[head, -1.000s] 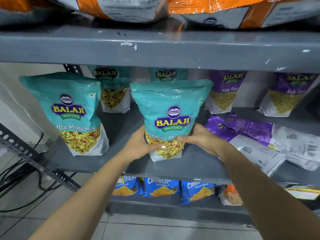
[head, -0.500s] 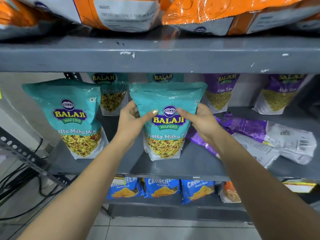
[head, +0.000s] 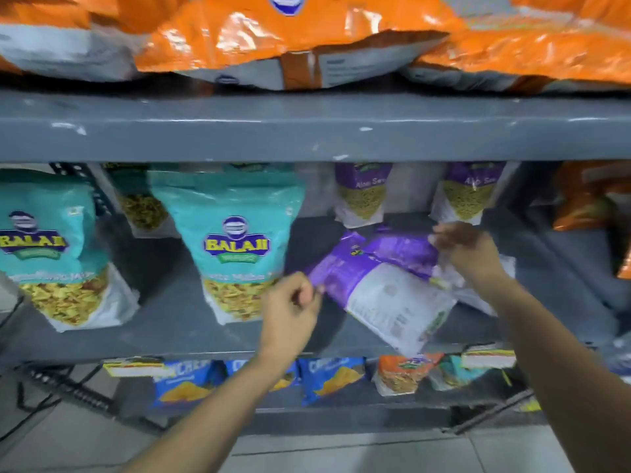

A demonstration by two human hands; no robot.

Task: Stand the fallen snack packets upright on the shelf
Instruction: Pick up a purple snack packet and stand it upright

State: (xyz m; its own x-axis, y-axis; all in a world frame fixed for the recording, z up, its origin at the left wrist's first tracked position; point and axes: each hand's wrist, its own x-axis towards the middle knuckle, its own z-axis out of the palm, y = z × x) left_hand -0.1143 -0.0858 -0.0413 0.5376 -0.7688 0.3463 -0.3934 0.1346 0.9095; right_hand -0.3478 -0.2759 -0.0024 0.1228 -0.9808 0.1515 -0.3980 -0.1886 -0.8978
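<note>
A fallen purple packet (head: 382, 288) lies back-side up on the grey shelf (head: 170, 329), its white end hanging over the front edge. A second fallen purple packet (head: 403, 247) lies behind it, partly covered. My left hand (head: 290, 308) pinches the front packet's left corner. My right hand (head: 467, 254) is closed on the packets' upper right edge; which of the two it grips is unclear. A teal packet (head: 235, 213) stands upright just left of my left hand, untouched. Another teal packet (head: 44, 206) stands at the far left.
Two purple packets (head: 362, 192) (head: 467, 196) and more teal ones stand at the shelf's back. Orange packets (head: 273, 39) lie on the shelf above, close overhead. Blue packets (head: 184, 380) fill the shelf below. An orange packet (head: 587, 199) sits far right.
Both hands let go of the centre teal packet, which now stands alone, and moved right onto the fallen purple packets. The view has shifted right and closer.
</note>
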